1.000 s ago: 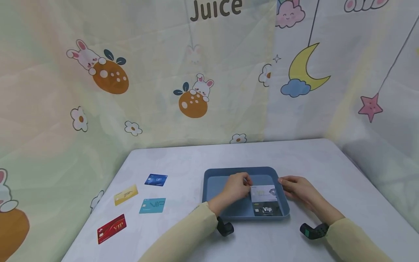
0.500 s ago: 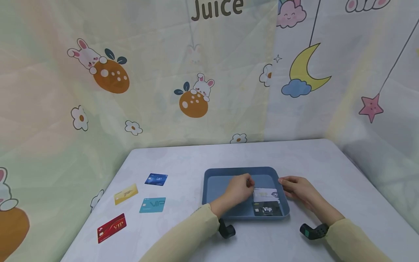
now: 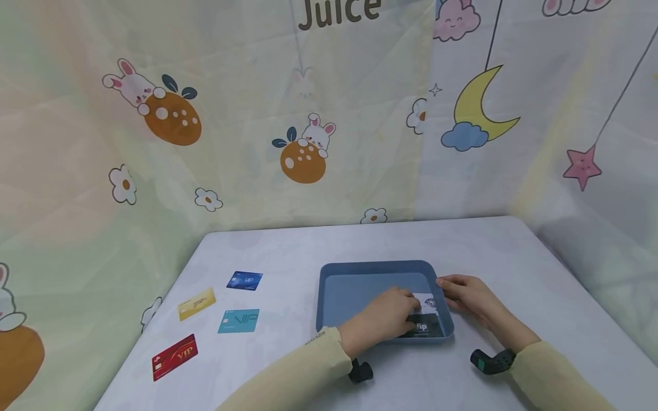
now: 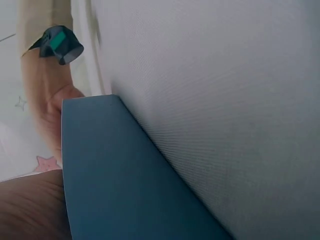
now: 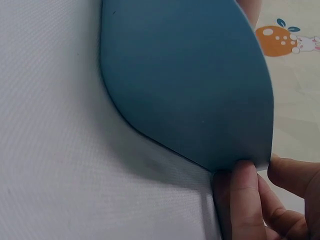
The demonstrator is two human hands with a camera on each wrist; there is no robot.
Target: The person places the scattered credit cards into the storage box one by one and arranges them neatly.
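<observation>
In the head view, a blue tray (image 3: 377,266) lies on the white table. A white card (image 3: 428,302) and a black card marked Vip (image 3: 429,326) lie at its right side, the white one just behind the black one. My left hand (image 3: 388,314) reaches over their left ends, thumb and fingers apart and touching the cards; what lies under the palm is hidden. My right hand (image 3: 470,294) holds the tray's right edge. In the right wrist view, its thumb (image 5: 292,175) meets the rim while a finger (image 5: 245,195) presses the outer wall.
On the left of the table (image 3: 288,245) lie a blue card (image 3: 244,280), a gold card (image 3: 196,304), a teal card (image 3: 239,321) and a red card (image 3: 175,357). A printed cloth (image 3: 354,114) hangs behind the table. Dark wrist cameras (image 3: 493,362) sit below both hands.
The white card has shifted right and slightly nearer me, above the black card. My left hand then moved right and down from the white card's left edge onto both cards. My right hand stayed put.
</observation>
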